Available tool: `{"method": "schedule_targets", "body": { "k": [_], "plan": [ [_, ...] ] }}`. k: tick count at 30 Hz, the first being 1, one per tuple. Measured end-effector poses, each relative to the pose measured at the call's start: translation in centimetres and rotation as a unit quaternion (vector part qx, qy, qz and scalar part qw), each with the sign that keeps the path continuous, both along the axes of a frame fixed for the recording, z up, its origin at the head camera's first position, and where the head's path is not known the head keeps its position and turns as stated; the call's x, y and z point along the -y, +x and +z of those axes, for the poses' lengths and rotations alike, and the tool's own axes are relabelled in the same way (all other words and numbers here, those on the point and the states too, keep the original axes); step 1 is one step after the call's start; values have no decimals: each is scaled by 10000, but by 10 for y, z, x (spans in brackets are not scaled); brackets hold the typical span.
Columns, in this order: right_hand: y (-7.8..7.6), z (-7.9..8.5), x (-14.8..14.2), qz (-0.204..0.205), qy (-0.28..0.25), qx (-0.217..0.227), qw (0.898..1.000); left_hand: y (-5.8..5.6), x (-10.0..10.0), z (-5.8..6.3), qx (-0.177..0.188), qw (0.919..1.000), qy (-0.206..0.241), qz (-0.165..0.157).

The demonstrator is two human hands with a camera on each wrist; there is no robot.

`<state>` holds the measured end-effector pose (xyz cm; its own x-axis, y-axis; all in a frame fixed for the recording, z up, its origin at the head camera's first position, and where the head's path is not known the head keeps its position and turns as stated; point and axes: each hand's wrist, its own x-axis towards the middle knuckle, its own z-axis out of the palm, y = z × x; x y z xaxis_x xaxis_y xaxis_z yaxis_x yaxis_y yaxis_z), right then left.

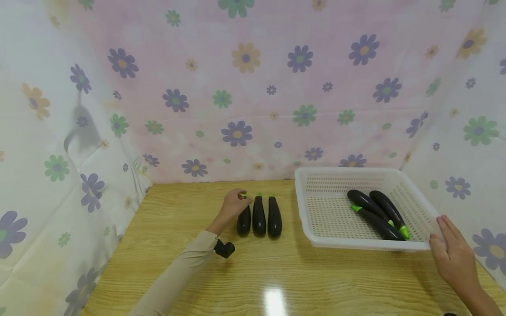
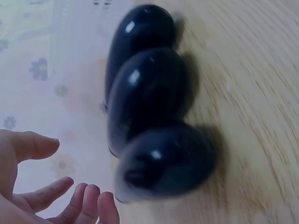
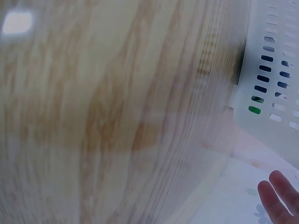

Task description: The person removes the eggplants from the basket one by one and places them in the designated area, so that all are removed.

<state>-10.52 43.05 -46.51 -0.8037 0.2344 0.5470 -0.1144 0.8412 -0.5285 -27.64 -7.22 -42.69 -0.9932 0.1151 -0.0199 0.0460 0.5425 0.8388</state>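
Observation:
Three dark, glossy eggplants lie side by side on the wooden table, green stems toward the back wall: the left eggplant, the middle eggplant and the right eggplant. At the left one's stem end is my left hand. The left wrist view shows its thumb and fingers apart, fingertips close beside the nearest eggplant. My right hand grips the near right corner of a white plastic basket, thumb at the front. Two of its fingertips show below the basket wall in the right wrist view.
Inside the basket, three more eggplants lie in a loose pile toward the right. Flowered cloth hangs behind the table and along both sides. Light reflects off the tabletop near the front.

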Motion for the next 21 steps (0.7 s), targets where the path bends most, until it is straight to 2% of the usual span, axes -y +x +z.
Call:
{"method": "schedule_targets", "body": {
  "k": [6,14,17,21],
  "plan": [
    [0,1,-1,74,12,4,10000,4,-12,13,62,9995,239,-217],
    [-1,5,-7,307,417,-277,9983,9,-35,33,424,9916,984,-721],
    [-3,9,-9,304,540,-68,9981,13,-46,42,549,9869,1211,-908],
    [-5,14,-12,375,638,424,9964,20,-62,55,688,9801,1387,-1243]
  ]
}}
